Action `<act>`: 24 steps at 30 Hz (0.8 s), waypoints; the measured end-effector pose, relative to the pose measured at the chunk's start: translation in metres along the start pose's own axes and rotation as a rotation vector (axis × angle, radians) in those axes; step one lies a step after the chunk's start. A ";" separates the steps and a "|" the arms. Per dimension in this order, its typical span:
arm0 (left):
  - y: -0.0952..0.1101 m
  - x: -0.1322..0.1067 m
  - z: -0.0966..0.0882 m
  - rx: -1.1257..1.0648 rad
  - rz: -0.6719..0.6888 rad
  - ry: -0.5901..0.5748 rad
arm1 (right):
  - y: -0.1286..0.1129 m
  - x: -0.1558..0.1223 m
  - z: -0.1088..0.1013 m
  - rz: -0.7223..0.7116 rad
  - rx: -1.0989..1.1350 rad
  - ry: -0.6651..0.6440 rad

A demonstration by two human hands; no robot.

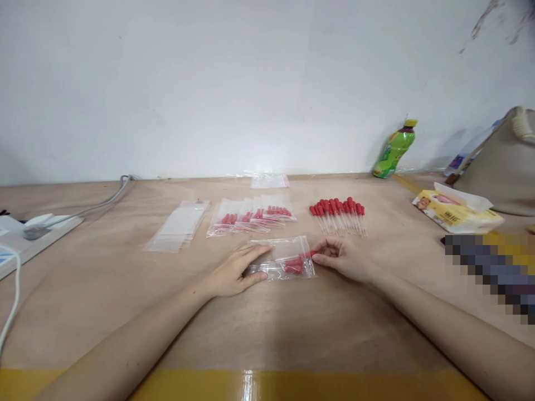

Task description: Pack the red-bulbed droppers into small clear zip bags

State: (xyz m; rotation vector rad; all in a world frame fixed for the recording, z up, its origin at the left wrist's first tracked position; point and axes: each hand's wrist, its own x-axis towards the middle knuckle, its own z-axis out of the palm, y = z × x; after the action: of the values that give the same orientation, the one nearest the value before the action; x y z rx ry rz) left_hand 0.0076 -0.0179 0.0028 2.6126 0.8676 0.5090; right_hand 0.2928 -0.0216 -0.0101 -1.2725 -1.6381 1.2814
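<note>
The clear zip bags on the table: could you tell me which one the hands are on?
The nearest bag, apart from the filled row and empty stack. The left hand presses it flat; the right hand pinches its red-strip end.

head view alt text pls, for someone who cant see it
Two bare hands work at a clear zip bag of red-capped droppers on a wooden table: the left hand presses it flat, the right hand pinches its open end. Behind lie filled bags, empty bags and loose droppers.
</note>
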 end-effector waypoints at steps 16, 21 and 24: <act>-0.002 0.000 0.001 0.012 0.009 0.006 | -0.007 0.006 0.018 -0.083 -0.142 -0.066; -0.002 0.001 0.001 0.007 0.025 0.011 | 0.003 0.012 0.023 -0.093 -0.217 0.055; 0.000 0.002 0.000 0.003 0.024 0.008 | 0.009 0.013 0.024 -0.177 -0.302 0.038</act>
State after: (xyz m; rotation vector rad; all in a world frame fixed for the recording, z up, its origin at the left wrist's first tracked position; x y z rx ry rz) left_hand 0.0089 -0.0168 0.0032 2.6279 0.8417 0.5258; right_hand 0.2690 -0.0154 -0.0261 -1.2818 -1.9222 0.9238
